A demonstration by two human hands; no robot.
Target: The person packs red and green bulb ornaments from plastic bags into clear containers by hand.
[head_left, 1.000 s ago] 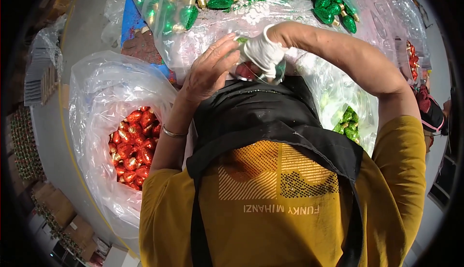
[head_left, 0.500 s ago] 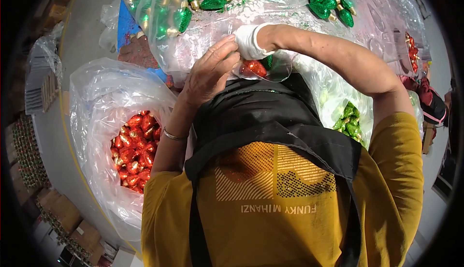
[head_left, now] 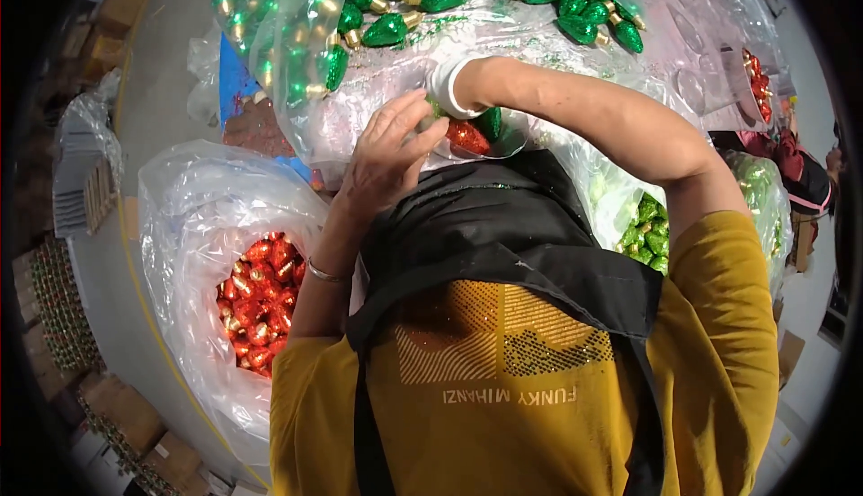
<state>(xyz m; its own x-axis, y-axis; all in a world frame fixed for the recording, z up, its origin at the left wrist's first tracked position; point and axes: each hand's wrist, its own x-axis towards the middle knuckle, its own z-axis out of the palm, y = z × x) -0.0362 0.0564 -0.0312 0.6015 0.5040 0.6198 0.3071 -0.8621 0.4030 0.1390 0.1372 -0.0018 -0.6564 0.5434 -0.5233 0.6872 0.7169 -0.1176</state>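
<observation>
Head view only. Left hand (head_left: pixel 388 156) bare, fingers half curled, tips touching green ornament (head_left: pixel 434 106) just left of red bulb ornament (head_left: pixel 467 137); grip on it hidden, can't tell if pinched. Right hand (head_left: pixel 452 83) in white glove, mostly hidden behind wrist & left hand; fingers can't be read. Red bulb ornament glittery, sits w/ second green bulb (head_left: pixel 490 122) just right of it, in clear plastic tray (head_left: pixel 512 141). Above red bulb: clear bag of green bulbs w/ gold caps (head_left: pixel 395 11). Far below-left of red bulb: big clear bag of red bulbs (head_left: pixel 256 303). Right of it, lower: bag w/ green pieces (head_left: pixel 647 231). Black apron (head_left: pixel 503 226) over yellow shirt directly below.
</observation>
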